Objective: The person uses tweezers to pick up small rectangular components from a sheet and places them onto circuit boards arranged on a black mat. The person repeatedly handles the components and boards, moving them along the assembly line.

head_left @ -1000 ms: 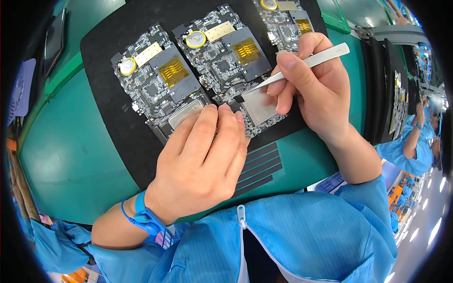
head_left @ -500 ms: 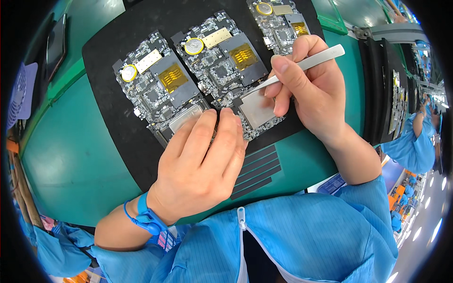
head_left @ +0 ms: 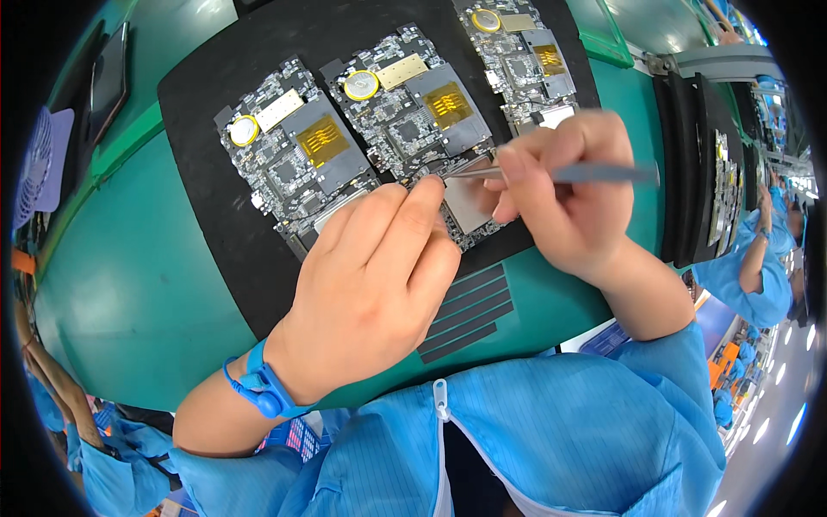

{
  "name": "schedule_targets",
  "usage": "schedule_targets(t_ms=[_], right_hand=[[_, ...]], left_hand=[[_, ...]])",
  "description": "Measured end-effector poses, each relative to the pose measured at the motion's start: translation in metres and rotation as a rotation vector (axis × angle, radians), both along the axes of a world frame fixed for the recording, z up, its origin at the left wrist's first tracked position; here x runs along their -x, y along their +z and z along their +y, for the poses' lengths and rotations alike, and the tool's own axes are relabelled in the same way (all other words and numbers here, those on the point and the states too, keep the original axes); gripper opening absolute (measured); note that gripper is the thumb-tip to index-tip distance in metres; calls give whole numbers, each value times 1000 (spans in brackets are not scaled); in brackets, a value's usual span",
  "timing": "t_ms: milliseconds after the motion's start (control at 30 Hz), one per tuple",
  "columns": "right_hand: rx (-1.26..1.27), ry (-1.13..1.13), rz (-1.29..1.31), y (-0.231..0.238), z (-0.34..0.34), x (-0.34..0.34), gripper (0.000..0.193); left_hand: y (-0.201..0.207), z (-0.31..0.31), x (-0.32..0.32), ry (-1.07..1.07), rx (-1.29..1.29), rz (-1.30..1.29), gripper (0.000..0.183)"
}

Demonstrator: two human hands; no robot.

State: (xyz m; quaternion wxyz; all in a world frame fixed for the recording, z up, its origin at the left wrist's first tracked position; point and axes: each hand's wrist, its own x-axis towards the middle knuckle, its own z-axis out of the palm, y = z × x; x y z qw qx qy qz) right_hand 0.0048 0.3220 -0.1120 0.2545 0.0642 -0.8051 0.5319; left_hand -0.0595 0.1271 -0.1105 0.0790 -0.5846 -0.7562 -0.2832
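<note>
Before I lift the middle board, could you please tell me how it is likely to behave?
The middle board looks fairly stiff, since it lies flat without visible curling. It is probably fragile, with tiny parts crowded over its face. Flat on the black mat, it seems unlikely to roll or tip.

Boards: bright, fairly sharp
Tweezers: heavy motion blur
R hand: slightly blurred
Table: soft sheen, L side
Lamps: blown-out streaks, far R
Pic edges: fisheye bend, dark corners
</note>
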Motion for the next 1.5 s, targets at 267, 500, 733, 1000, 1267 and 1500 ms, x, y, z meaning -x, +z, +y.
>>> schedule_targets(t_ms=[267, 500, 733, 1000, 1267, 1500], right_hand=[[72, 172, 108, -1, -5, -3, 23], [-37, 149, 51, -7, -8, -4, 24], [-5, 120, 73, 5, -6, -14, 18], [565, -22, -351, 31, -14, -90, 25], [206, 26, -372, 1, -18, -130, 22], [401, -49, -345, -4, -27, -129, 22]], left_hand=[[-6, -5, -7, 7, -20, 186, 30], [-7, -6, -7, -1, -24, 235, 27], [1, -7, -7, -35, -20, 251, 25], [3, -43, -47, -370, 104, 86, 25], [6, -34, -53, -377, 206, 132, 31], [9, -34, -51, -402, 225, 140, 31]])
